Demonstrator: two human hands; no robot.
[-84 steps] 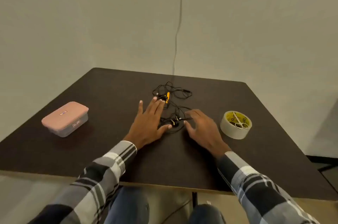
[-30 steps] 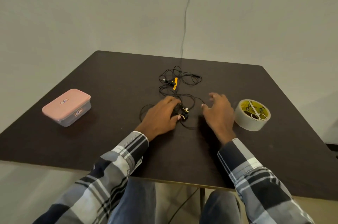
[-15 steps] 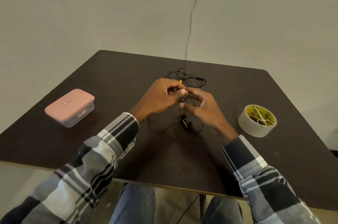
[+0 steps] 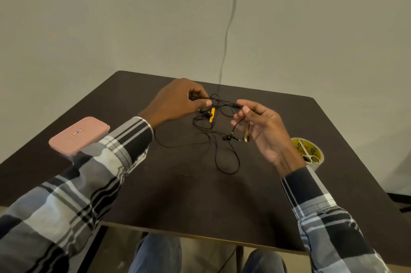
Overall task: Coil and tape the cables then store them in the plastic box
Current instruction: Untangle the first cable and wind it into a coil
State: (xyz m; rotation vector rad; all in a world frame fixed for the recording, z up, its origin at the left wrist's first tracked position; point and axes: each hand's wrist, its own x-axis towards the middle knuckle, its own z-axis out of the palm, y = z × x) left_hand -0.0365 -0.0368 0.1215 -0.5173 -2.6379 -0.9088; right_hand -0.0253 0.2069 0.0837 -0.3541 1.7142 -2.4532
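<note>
A thin black earphone cable point(image 4: 224, 157) lies partly on the dark table point(image 4: 200, 201) and partly lifted. My left hand point(image 4: 178, 101) pinches one stretch of it above the table. My right hand point(image 4: 264, 130) pinches another stretch between thumb and forefinger, with loops and an earbud point(image 4: 225, 138) hanging below. A second tangle with a yellow piece point(image 4: 212, 114) lies behind, between my hands. The plastic box point(image 4: 77, 134) with a pink lid stands shut at the left. A roll of tape point(image 4: 310, 152) sits at the right.
Small scissors point(image 4: 308, 154) lie across the top of the tape roll. A grey cord point(image 4: 229, 27) runs down the wall behind the table. My checked sleeves cross the table's front edge, and the left sleeve hides part of the box.
Both hands have lifted the cable off the table and drawn apart, stretching a length between them. Earlier they rested flat on the tangle.
</note>
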